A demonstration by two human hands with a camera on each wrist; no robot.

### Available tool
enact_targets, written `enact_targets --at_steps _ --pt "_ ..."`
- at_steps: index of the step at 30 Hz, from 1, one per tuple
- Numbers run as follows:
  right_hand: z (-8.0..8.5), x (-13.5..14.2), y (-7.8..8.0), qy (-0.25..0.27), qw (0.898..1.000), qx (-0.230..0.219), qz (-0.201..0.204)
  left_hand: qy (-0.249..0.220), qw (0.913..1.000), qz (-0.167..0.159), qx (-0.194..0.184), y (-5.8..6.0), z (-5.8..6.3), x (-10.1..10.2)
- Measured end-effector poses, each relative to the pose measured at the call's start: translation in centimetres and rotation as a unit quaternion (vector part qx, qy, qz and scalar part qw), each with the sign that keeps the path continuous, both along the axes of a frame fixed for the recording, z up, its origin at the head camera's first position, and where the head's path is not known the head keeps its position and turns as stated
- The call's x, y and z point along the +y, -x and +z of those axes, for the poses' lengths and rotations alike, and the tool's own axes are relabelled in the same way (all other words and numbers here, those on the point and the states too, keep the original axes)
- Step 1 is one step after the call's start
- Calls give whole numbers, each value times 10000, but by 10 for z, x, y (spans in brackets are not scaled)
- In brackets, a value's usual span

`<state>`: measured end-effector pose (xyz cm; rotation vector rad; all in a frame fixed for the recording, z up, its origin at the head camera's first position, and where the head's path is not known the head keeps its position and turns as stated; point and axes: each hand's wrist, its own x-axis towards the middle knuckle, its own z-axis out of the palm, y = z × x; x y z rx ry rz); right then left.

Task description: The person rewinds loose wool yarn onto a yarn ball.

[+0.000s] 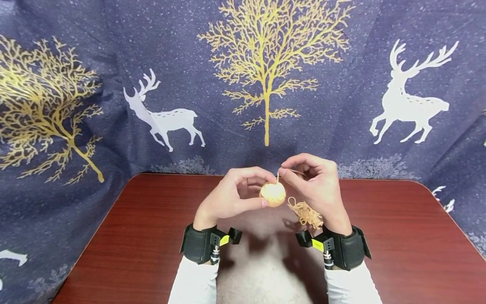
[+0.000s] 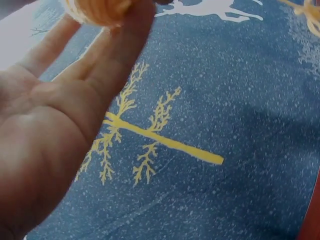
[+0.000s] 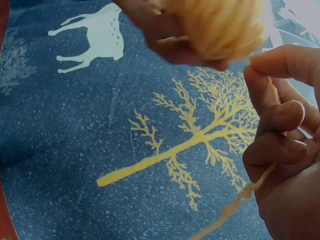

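A small ball of pale orange yarn [image 1: 273, 194] is held up over the table between the thumb and fingers of my left hand [image 1: 237, 192]. In the left wrist view the yarn ball [image 2: 102, 11] sits at the fingertips, partly cut off by the top edge. My right hand [image 1: 317, 179] pinches the yarn strand between thumb and index finger, just above and right of the ball. From that pinch the strand [image 3: 235, 202] runs through the curled fingers and trails below the hand. A loose tangle of the same yarn [image 1: 306, 214] shows beneath the right hand.
The reddish-brown table [image 1: 159, 236] has a pale greyish area [image 1: 258, 274] in the middle front. Behind it hangs a dark blue cloth [image 1: 235, 126] printed with gold trees and white deer. Each wrist wears a black strap [image 1: 343, 249] with a small camera mount.
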<state>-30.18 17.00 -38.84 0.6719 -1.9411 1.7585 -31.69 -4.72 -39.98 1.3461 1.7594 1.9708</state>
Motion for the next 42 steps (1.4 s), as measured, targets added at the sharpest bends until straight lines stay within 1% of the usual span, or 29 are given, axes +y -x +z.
enact_targets --at_steps 1,4,8,10,13,15,17,19,21,24,26,32,34,37,40,42 --pt "0 0 0 57 10000 -26 55 -143 9999 -96 -11 0 0 0" --pt "-1 -1 2 222 9991 -178 322 -552 9982 -249 -30 -2 0 2" --pt "-4 -2 4 259 9973 -259 633 -996 9947 -207 -134 -1 0 5" --pt "-6 -3 6 127 9975 -273 641 -1223 9923 -120 -152 0 0 7" --pt "-8 -3 8 -198 9976 -347 566 -1483 9887 153 -130 1 0 9" --pt "-9 -4 8 -360 9969 -448 539 -1712 9843 379 -194 2 -1 11" --pt "-9 -5 8 -487 9962 -530 482 -1941 9784 659 -252 2 0 12" --pt "-8 -7 7 -607 9951 -649 444 -2197 9702 976 -310 3 0 13" --pt "-7 -10 5 -792 9934 -729 395 -2346 9619 1375 -282 4 0 13" --pt "-6 -14 2 -1054 9910 -747 359 -2317 9533 1927 -212 5 0 13" --pt "-6 -15 1 -1126 9906 -704 335 -2193 9509 2171 -250 6 0 13" --pt "-5 -17 1 -1175 9910 -606 190 -1900 9469 2461 -823 6 0 15" --pt "-5 -17 1 -1198 9908 -599 166 -1839 9451 2538 -923 6 0 16" --pt "-5 -17 0 -1237 9905 -580 148 -1705 9438 2691 -881 7 -1 15" --pt "-4 -16 0 -1291 9903 -495 138 -1351 9391 3071 -748 8 -2 15" --pt "-3 -16 -1 -1289 9906 -442 152 -1084 9369 3252 -694 9 -3 14"
